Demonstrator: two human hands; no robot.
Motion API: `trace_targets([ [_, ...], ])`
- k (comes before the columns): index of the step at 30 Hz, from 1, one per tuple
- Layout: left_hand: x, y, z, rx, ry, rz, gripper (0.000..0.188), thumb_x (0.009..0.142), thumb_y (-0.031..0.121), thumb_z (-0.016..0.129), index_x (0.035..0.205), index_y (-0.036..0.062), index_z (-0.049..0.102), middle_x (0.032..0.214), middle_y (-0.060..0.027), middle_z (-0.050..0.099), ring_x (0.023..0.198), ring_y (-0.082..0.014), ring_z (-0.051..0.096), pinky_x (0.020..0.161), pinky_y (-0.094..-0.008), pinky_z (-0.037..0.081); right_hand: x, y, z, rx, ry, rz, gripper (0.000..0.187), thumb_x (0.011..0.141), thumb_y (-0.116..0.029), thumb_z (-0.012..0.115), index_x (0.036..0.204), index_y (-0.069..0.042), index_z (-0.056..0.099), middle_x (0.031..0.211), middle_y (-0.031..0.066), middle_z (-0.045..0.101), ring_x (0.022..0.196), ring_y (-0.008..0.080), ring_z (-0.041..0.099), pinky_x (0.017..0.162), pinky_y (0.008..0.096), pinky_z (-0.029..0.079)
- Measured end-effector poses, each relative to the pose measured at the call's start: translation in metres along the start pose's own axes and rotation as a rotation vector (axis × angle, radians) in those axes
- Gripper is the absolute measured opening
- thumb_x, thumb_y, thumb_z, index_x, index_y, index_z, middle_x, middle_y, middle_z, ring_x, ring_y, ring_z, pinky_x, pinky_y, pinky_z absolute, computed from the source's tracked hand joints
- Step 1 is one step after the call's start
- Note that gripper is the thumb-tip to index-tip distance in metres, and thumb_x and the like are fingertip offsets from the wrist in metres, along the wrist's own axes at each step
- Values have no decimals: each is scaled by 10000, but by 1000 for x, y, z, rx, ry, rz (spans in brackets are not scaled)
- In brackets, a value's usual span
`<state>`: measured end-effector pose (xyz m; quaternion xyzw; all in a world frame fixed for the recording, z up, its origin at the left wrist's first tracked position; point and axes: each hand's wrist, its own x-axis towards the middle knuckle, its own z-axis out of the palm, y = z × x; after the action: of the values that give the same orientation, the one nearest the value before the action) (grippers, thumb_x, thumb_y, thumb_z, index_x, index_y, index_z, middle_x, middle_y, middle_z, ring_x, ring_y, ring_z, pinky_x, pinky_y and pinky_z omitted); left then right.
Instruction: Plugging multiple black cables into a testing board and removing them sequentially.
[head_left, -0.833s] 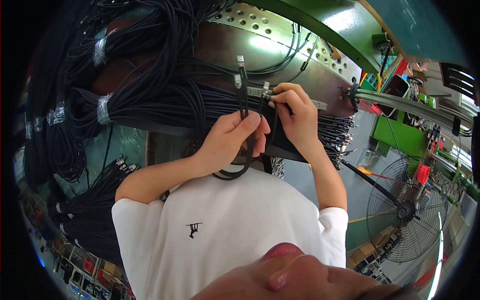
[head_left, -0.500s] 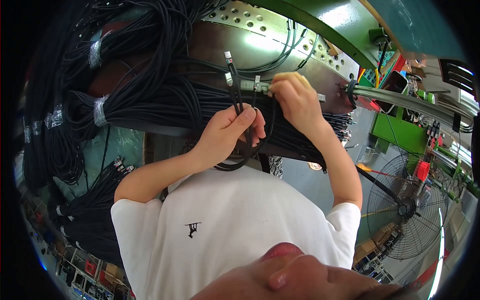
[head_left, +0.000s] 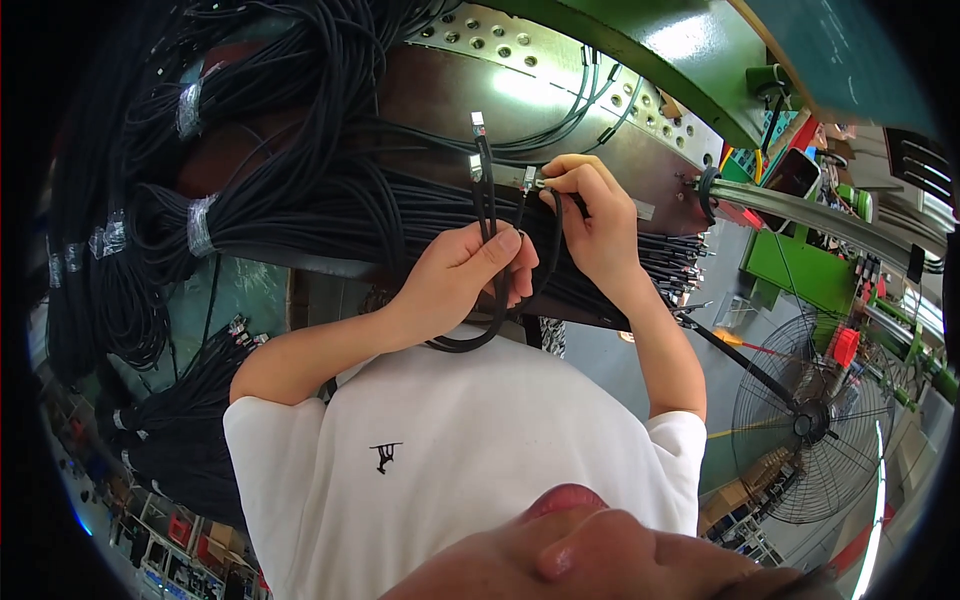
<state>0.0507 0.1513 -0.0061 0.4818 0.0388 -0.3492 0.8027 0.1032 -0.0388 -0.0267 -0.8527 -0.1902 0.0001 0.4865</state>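
Observation:
My left hand [head_left: 478,268] is closed round several black cables [head_left: 487,200] whose ends stand up past its thumb. Metal-tipped connectors cap these ends: one connector [head_left: 477,122] points farthest away and a second connector [head_left: 475,168] sits just nearer. Right of them, a third connector [head_left: 529,178] tops a thinner lead. At that connector, the thumb and fingertips of my right hand [head_left: 600,215] are pinched on the end of a black cable [head_left: 556,215], which curves down toward my left hand. The exact contact between the tips is too small to tell. A cable loop [head_left: 470,345] hangs below my left hand.
Long black cable bundles [head_left: 330,215] lie across the brown bench [head_left: 440,85], some bound with silvery tape [head_left: 200,225]. Behind stands a perforated metal strip [head_left: 520,50] under a green machine frame [head_left: 640,55]. A wire-cage fan [head_left: 810,420] stands at the right.
Both hands and the held connectors have shifted slightly right and nearer to me. My right fingertips have come down beside the thinner lead's connector.

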Motion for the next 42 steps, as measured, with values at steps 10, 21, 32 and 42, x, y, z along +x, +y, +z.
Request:
trace_targets([
  [10, 0, -3, 0, -1, -18, -18, 351, 1018, 316, 394, 933, 26, 571, 770, -33, 590, 695, -98, 568, 636, -231, 473, 2, 1, 1, -54, 6, -27, 176, 740, 121, 608, 857, 8, 542, 933, 113, 600, 765, 265, 612, 644, 326, 514],
  [21, 1, -1, 2, 14, -40, -18, 351, 1017, 316, 399, 930, 23, 573, 759, -31, 587, 692, -98, 567, 636, -227, 469, -2, -2, -3, -290, -32, -139, 192, 707, 36, 649, 855, -39, 555, 944, 90, 607, 857, 302, 592, 739, 376, 475],
  [32, -5, 6, 13, 336, 60, 246, 408, 1026, 267, 380, 1309, -13, 469, 847, -42, 622, 758, -80, 568, 732, -231, 481, -8, 1, -29, -297, 160, -210, 158, 684, 19, 684, 810, -42, 611, 907, 68, 661, 834, 261, 623, 719, 345, 504],
  [42, 2, 4, 30, -124, -113, 15, 301, 1030, 329, 351, 1010, 62, 489, 614, 30, 397, 529, -36, 325, 488, -185, 281, -9, 4, -22, -229, 12, -107, 147, 729, 24, 660, 859, -26, 613, 974, 84, 652, 957, 287, 583, 811, 351, 472],
])
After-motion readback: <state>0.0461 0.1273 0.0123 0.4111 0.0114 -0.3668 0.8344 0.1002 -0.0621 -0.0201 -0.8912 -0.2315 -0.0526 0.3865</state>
